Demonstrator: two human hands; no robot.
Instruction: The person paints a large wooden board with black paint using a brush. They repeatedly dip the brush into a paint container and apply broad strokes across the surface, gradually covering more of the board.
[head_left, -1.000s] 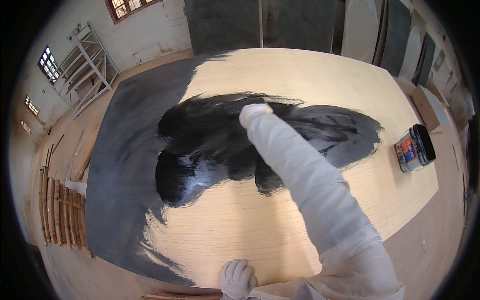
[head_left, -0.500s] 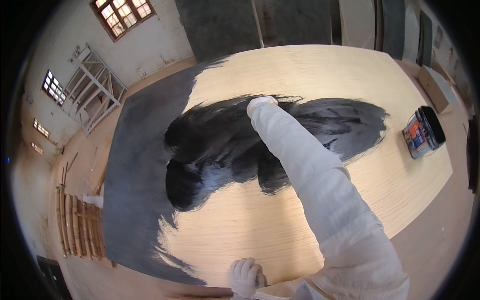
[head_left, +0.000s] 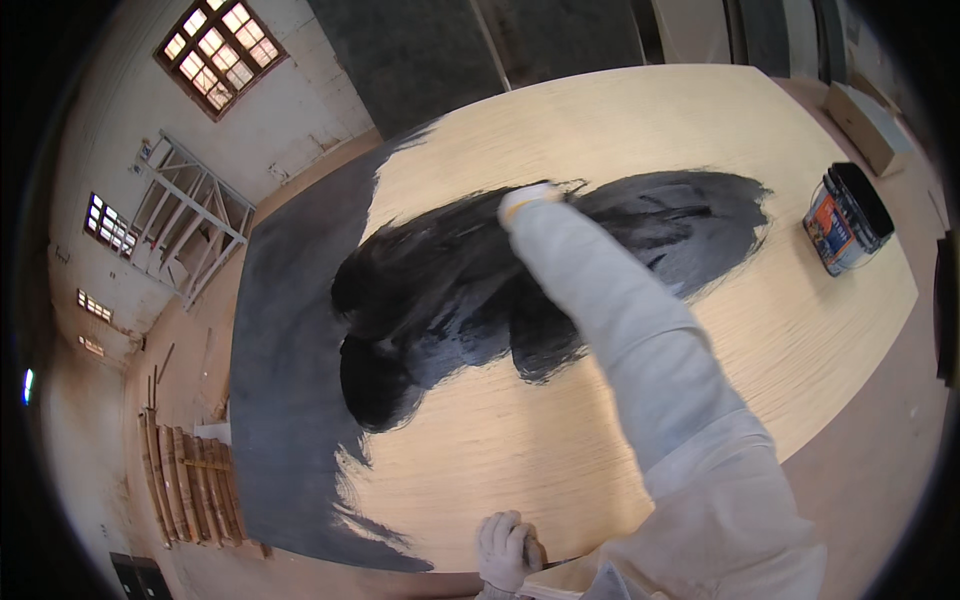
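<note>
My right arm, in a pale sleeve, stretches across a large pale wood-grained board point(head_left: 480, 470). At its end my white-gloved right hand point(head_left: 527, 200) is low over the upper edge of a wet black paint patch point(head_left: 440, 270). The fingers and anything in them are hidden behind the hand and cuff. My gloved left hand point(head_left: 503, 548) is at the board's near edge, its fingers curled. Something dark shows beside its thumb, too little of it to name. Dull dark grey paint point(head_left: 285, 370) covers the board's left end.
A dark paint bucket point(head_left: 845, 222) with a colourful label stands on the board's right side. Bamboo-like poles point(head_left: 190, 485) and a white metal frame point(head_left: 195, 220) are off to the left. Dark panels point(head_left: 400, 55) lean beyond the far edge; a long box point(head_left: 868, 125) lies past the right corner.
My right hand has swept slightly along the upper edge of the black paint, smearing it. The whole view has tilted and shifted a little. My left hand remains at the near edge.
</note>
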